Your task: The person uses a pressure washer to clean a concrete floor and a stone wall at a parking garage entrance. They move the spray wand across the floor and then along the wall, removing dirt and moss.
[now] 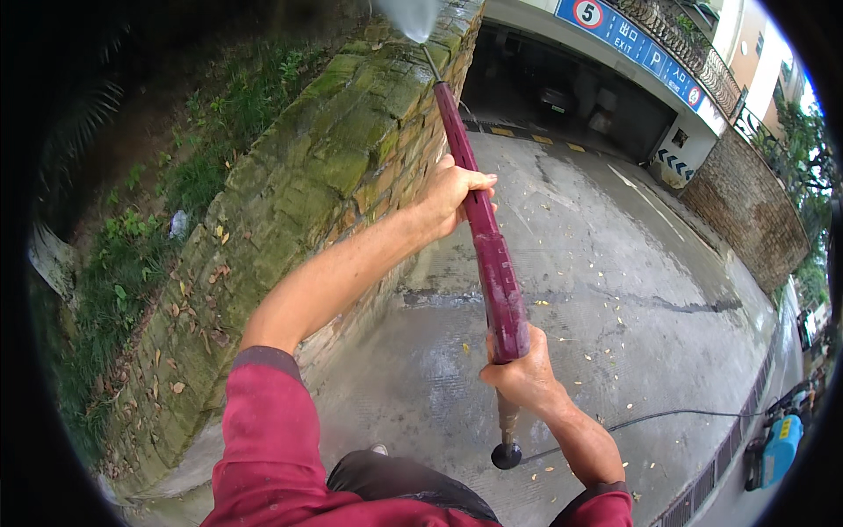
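A long dark red pressure-washer lance (pixel 499 277) runs up and away from me, with a thin metal nozzle (pixel 430 63) at its far end. White water spray (pixel 411 16) bursts from the tip over the top of a mossy stone wall (pixel 303 167). My left hand (pixel 450 195) is closed around the middle of the lance. Further back, my right hand (pixel 527 373) grips its rear part. Behind the right hand a brownish shaft ends in a black round knob (pixel 506 455). The undersides of both grips are hidden.
A dark hose (pixel 659 415) trails right across the wet concrete ramp (pixel 580 351) towards a blue machine (pixel 780 450). Grass (pixel 198 180) and dry leaves border the wall on the left. Ahead is a garage entrance (pixel 562 88); a drain grate (pixel 711 483) edges the ramp.
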